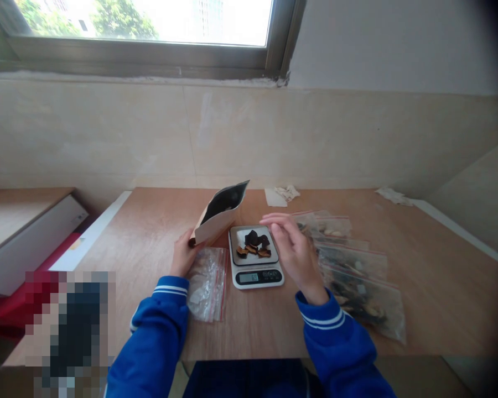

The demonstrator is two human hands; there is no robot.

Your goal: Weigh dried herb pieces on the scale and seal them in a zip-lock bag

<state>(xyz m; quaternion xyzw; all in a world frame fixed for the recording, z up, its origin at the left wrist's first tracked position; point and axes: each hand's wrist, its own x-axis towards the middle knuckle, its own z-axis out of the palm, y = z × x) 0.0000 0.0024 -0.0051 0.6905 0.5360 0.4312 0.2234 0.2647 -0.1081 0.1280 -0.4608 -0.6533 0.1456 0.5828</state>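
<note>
My left hand [183, 254] grips a paper pouch [221, 225] by its lower left side. The pouch is tilted, its dark-lined mouth open toward the upper right. A small dark brown piece [192, 242] shows by my left fingers. In front of me stands a white kitchen scale [258, 278] with a lit display. Several dark, curled dried slices [253, 243] lie on its plate; their exact kind is unclear. At the scale's right edge hovers my right hand [292, 246], fingers stretched leftward, with nothing visible in them.
Flat clear zip bags [207, 287] lie left of the scale. Several filled zip bags [359, 271] with dried pieces overlap on the right. Behind the scale is crumpled white paper [287, 192]; another scrap [394, 196] sits at the back right. A wall with a window borders the wooden table [149, 221].
</note>
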